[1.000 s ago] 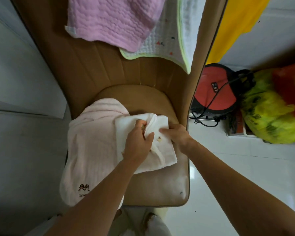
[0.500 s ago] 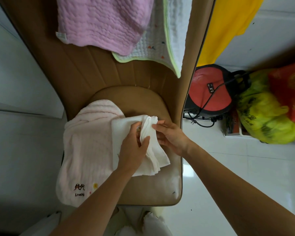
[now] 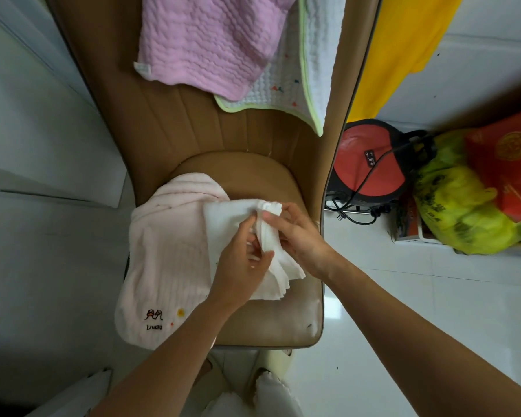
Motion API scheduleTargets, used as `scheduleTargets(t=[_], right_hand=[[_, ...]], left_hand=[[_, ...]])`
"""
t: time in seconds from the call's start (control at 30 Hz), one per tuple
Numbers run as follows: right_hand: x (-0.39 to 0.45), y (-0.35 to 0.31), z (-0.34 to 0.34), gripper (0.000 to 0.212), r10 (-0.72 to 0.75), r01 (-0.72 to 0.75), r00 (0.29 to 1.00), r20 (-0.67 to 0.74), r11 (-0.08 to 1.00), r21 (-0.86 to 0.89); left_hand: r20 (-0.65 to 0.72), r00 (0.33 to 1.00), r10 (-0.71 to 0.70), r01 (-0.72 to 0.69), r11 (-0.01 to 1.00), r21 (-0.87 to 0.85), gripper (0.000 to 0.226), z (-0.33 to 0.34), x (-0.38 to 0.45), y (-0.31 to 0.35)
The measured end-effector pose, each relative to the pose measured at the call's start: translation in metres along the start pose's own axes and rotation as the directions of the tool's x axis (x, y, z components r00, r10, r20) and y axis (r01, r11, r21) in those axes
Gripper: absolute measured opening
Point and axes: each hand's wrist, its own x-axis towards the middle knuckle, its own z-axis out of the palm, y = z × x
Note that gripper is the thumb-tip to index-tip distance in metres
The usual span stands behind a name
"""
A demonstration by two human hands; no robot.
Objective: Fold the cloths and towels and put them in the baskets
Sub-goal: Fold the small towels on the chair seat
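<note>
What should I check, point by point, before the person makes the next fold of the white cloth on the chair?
1. Left hand grips the white cloth: ok.
2. Right hand pinches the cloth's bunched middle: ok.
3. Cloth edges lined up: not ok, the layers fan out at the lower right.
4. Flat surface under the cloth: ok, it lies partly on the pale pink towel and partly on the chair seat.
5. Basket within reach: cannot tell, none is in view.
6. Other pieces waiting: ok, the pink quilted cloth hangs over the chair back.

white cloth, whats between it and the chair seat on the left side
In the head view, the pale pink towel lies under the white cloth's left part, on the tan chair seat.
</note>
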Motion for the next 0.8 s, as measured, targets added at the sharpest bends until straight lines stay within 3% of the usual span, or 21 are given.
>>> scheduleTargets(t=[0.1, 0.2, 0.3, 0.33, 0.4, 0.47, 0.63, 0.8], right_hand=[[-0.026, -0.015, 0.003, 0.029, -0.146, 0.14, 0.989, -0.031, 0.98, -0.142], [-0.058, -0.036, 0.008, 0.014, -0.225, 0.22, 0.974, 0.009, 0.945, -0.244], [-0.101, -0.063, 0.014, 0.016, -0.292, 0.297, 0.953, 0.084, 0.839, -0.456], [-0.117, -0.072, 0.017, 0.015, -0.317, 0.334, 0.941, 0.122, 0.795, -0.507], [-0.148, -0.091, 0.023, 0.014, -0.354, 0.39, 0.918, 0.176, 0.734, -0.555], [-0.179, -0.111, 0.028, 0.013, -0.385, 0.428, 0.901, 0.2, 0.717, -0.55], [-0.246, -0.143, 0.045, 0.018, -0.436, 0.488, 0.87, 0.229, 0.696, -0.526], [-0.29, -0.159, 0.067, 0.016, -0.529, 0.542, 0.829, 0.182, 0.681, -0.492]], left_hand=[[0.175, 0.983, 0.049, -0.025, 0.99, -0.136, 0.055, -0.023, -0.019, 0.008], [0.161, 0.978, 0.134, -0.109, 0.982, -0.151, 0.049, -0.059, -0.042, 0.023], [-0.048, 0.98, 0.194, -0.191, 0.98, 0.058, 0.039, -0.105, -0.056, 0.045], [-0.06, 0.973, 0.224, -0.216, 0.969, 0.119, 0.036, -0.121, -0.059, 0.054], [0.059, 0.954, 0.295, -0.301, 0.931, 0.206, 0.036, -0.151, -0.067, 0.076], [0.209, 0.905, 0.372, -0.423, 0.846, 0.325, 0.041, -0.174, -0.079, 0.097], [0.366, 0.733, 0.573, -0.677, 0.565, 0.472, 0.046, -0.222, -0.1, 0.138], [0.579, 0.626, 0.522, -0.779, 0.394, 0.487, 0.029, -0.238, -0.113, 0.177]])
